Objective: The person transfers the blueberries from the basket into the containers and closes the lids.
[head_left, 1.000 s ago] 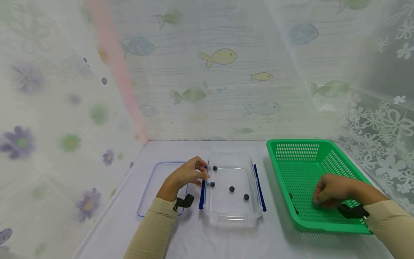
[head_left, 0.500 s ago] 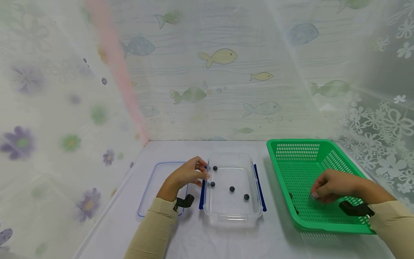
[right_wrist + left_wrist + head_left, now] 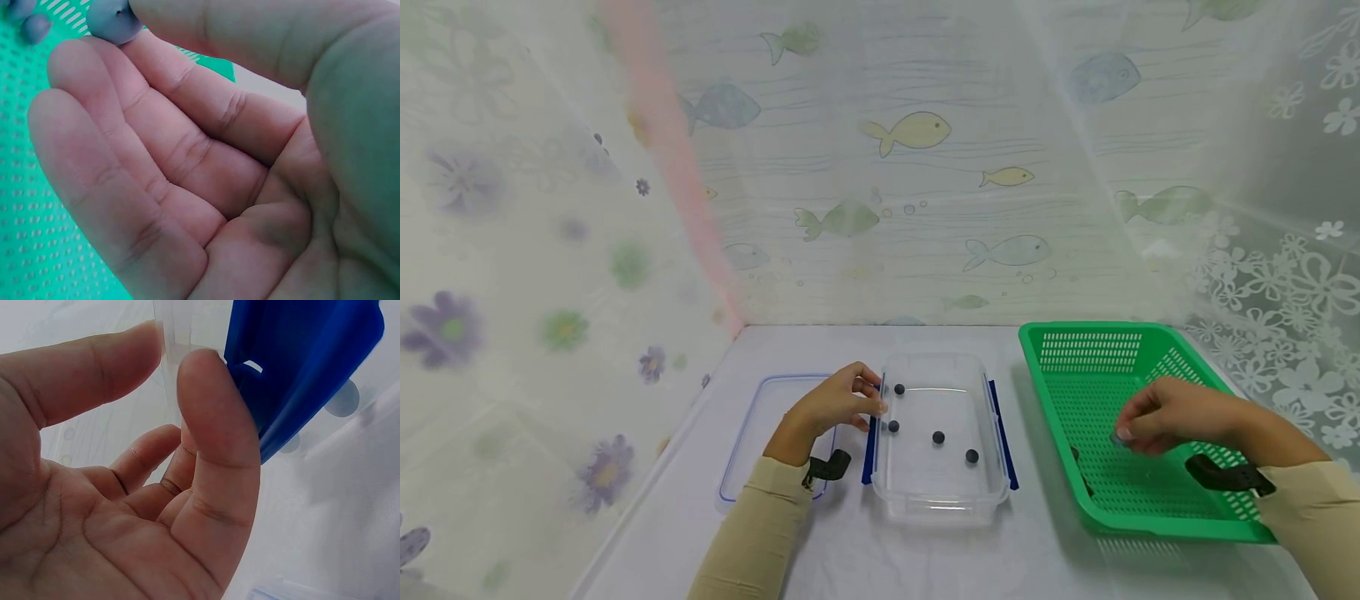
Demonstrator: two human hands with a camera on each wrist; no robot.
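Observation:
In the head view a clear plastic container (image 3: 940,506) with blue side latches stands mid-table. Several dark blueberries (image 3: 938,437) lie on its bottom. My left hand (image 3: 835,407) holds the container's left wall near the rim; close up, its fingers lie against a blue latch (image 3: 306,356). Over a green plastic basket (image 3: 1138,527) on the right is my right hand (image 3: 1172,414). Between thumb and fingertips it pinches one blueberry (image 3: 114,20), dusky blue with a small dark dot. More blueberries (image 3: 35,28) show blurred in the basket behind it.
A clear lid (image 3: 745,442) with a blue seal lies left of the container, partly behind my left forearm. Dark items (image 3: 1086,486) at the basket's left wall are mostly hidden by its rim. Patterned curtains (image 3: 917,225) enclose the white table (image 3: 880,558).
My right hand has risen from the basket's floor and shifted slightly left and away from me, with the blueberry between its fingertips. The left hand and the container have stayed put.

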